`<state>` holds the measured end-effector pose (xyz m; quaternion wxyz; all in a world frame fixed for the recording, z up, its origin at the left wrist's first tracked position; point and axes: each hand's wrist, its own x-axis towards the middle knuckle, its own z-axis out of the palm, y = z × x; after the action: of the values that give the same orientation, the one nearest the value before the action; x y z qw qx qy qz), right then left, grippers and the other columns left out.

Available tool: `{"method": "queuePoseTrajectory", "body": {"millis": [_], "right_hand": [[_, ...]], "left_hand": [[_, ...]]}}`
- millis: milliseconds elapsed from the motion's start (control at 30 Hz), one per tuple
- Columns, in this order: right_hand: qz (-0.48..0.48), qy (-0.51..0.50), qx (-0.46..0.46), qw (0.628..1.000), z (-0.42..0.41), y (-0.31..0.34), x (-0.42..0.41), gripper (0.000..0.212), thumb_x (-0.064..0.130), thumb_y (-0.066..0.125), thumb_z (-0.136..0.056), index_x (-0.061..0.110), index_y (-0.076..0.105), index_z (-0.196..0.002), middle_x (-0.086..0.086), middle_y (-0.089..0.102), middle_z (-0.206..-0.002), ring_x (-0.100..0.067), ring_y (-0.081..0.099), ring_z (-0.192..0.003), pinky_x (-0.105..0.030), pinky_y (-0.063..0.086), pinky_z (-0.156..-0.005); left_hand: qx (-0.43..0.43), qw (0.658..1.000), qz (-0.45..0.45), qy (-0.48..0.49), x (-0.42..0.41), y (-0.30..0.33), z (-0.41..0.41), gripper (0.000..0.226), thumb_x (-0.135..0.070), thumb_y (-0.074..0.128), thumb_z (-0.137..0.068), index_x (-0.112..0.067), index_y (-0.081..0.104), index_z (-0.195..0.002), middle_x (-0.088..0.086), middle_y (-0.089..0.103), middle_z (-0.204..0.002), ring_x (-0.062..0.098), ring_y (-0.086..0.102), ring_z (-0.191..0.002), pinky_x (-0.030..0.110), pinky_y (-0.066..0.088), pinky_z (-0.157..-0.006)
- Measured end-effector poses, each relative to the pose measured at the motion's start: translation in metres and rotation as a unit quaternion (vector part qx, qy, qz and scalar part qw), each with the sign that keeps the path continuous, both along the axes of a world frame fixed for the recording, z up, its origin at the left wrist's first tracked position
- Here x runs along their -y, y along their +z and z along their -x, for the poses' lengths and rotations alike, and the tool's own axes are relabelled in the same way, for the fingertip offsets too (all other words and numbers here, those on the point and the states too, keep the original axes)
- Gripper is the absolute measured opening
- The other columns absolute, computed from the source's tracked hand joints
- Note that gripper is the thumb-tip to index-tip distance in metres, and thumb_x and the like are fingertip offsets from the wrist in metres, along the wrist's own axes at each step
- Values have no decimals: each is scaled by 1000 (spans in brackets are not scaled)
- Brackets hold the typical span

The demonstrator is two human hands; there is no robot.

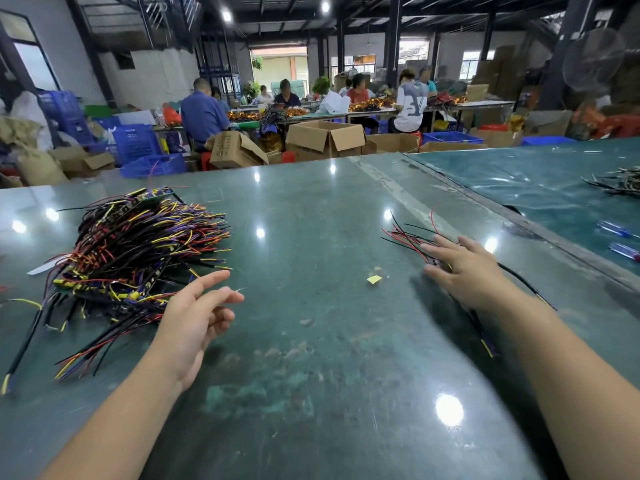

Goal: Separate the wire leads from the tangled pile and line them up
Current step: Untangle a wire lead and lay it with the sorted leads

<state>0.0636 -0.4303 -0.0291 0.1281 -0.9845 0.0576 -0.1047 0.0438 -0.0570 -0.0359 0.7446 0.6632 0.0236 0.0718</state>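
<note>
A big tangled pile of wire leads, red, black, yellow and purple, with small green boards among them, lies on the left of the green table. My left hand hovers just right of the pile, fingers loose and holding nothing. A small set of red and black leads lies fanned out on the right. My right hand rests flat on the near end of that set, fingers straight. A black lead runs out from under my right hand and wrist.
A yellow scrap lies mid-table. A second table on the right holds two blue-handled tools and another wire bundle. Cardboard boxes, blue crates and several seated people fill the room behind the table's far edge.
</note>
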Motion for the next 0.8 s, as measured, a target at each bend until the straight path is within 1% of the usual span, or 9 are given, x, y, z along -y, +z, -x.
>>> {"method": "queuePoseTrajectory", "body": {"millis": [67,133,233,333,400,500,633,700,800], "right_hand": [[18,19,12,1000,-2,-2,-2,37,41,44,-97,42,48,-134,21,27,-153,-19,15,-144,-35,6,-115],[19,2,-24,1000,-3,-5,0,34,36,39,-98,41,53,-129,24,29,-151,-18,18,-143,-39,-1,-112],[45,-18,-102,994,-6,-7,3,44,29,29,-98,39,39,-140,23,16,-155,-19,12,-146,-53,-3,-114],[61,-35,-134,989,-9,-6,2,50,30,24,-98,34,23,-148,19,3,-159,-22,1,-148,-57,-5,-113],[70,-37,-132,988,-9,-5,-2,51,31,25,-99,33,18,-150,16,-2,-159,-24,-6,-148,-58,-7,-113],[74,7,-70,995,-3,-2,-20,48,34,31,-100,36,26,-147,17,1,-159,-23,-7,-147,-55,-10,-112],[-14,160,33,986,12,1,-70,41,30,47,-96,29,50,-137,8,31,-154,-17,26,-142,-34,17,-115],[-33,225,35,973,18,-3,-91,38,27,49,-96,25,55,-133,6,41,-149,-15,36,-137,-27,24,-112],[-41,273,7,961,23,-12,-106,36,28,49,-97,24,55,-132,9,44,-144,-11,39,-134,-25,27,-111]], "left_hand": [[2,1000,1,0,-1,0,0,23,-5,50,-95,-17,61,-111,-4,70,-67,4,53,-47,15,47,-49],[4,1000,1,2,-2,1,0,22,-5,50,-95,-17,61,-109,-4,70,-67,4,53,-48,15,47,-48],[5,1000,8,9,-5,3,-1,22,-4,50,-94,-17,63,-106,-3,70,-67,4,54,-47,14,48,-46],[5,1000,14,14,-7,4,-1,23,-3,49,-95,-17,63,-106,-3,70,-67,4,55,-47,15,48,-46],[3,1000,14,17,-8,5,-1,23,-3,49,-95,-17,63,-105,-3,70,-67,4,55,-47,15,48,-46],[2,1000,16,26,-7,6,-2,23,-2,48,-95,-17,63,-103,-3,69,-66,4,55,-46,15,47,-45],[-1,999,4,31,-9,6,-4,22,-3,49,-94,-18,64,-101,-4,69,-66,4,53,-46,13,45,-44],[8,998,-39,57,-12,7,-6,22,-4,50,-93,-19,64,-101,-6,69,-64,6,50,-53,14,42,-46],[59,967,-158,189,-29,11,-12,20,-5,55,-87,-18,66,-96,-4,69,-69,17,61,-71,31,48,-66]]}}
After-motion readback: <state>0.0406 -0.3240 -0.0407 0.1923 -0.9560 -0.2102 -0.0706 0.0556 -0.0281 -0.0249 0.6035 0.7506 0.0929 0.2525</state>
